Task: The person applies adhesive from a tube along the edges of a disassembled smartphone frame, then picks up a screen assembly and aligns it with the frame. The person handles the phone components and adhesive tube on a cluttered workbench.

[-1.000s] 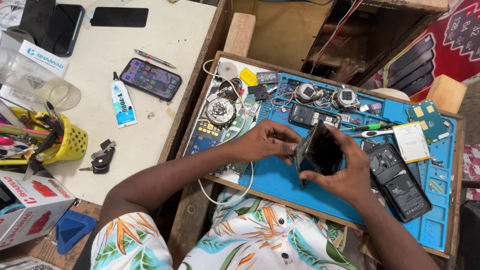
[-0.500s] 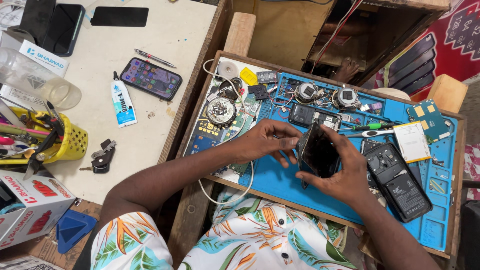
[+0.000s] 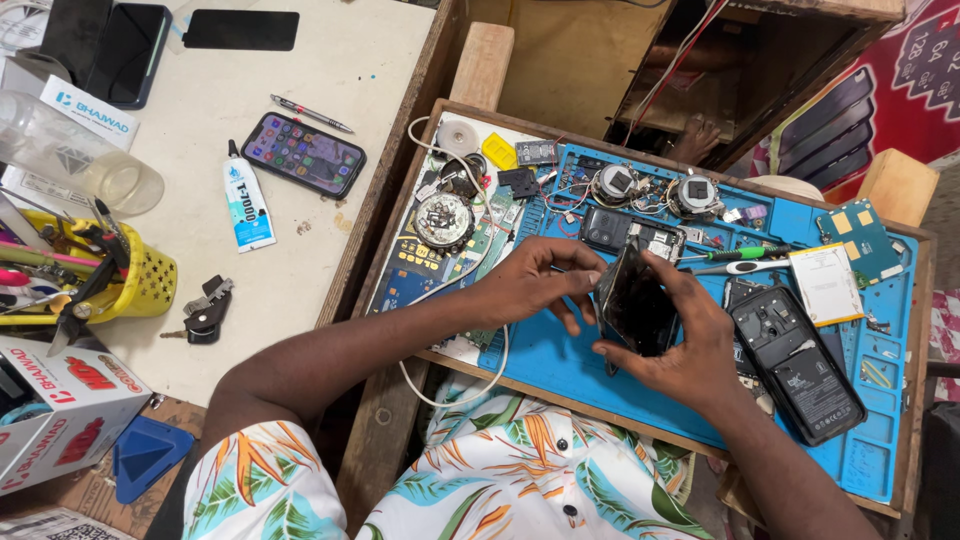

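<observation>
A black phone screen panel (image 3: pixel 636 305) stands tilted on edge above the blue work mat (image 3: pixel 560 365). My right hand (image 3: pixel 680 345) grips it from the right and below. My left hand (image 3: pixel 535 280) pinches its upper left edge with fingertips. An opened black phone (image 3: pixel 800 360) with its back off lies on the mat just right of my right hand. Another opened phone body (image 3: pixel 630 232) lies behind the panel.
Circuit boards (image 3: pixel 440 240), small round parts, a screwdriver (image 3: pixel 740 254) and a white battery (image 3: pixel 825 283) crowd the wooden tray. On the white table to the left lie a lit smartphone (image 3: pixel 304 154), a glue tube (image 3: pixel 247 205), keys (image 3: pixel 205 312) and a yellow tool basket (image 3: pixel 140 280).
The screen panel has been tilted a little more upright between my hands. My hands stay in nearly the same place.
</observation>
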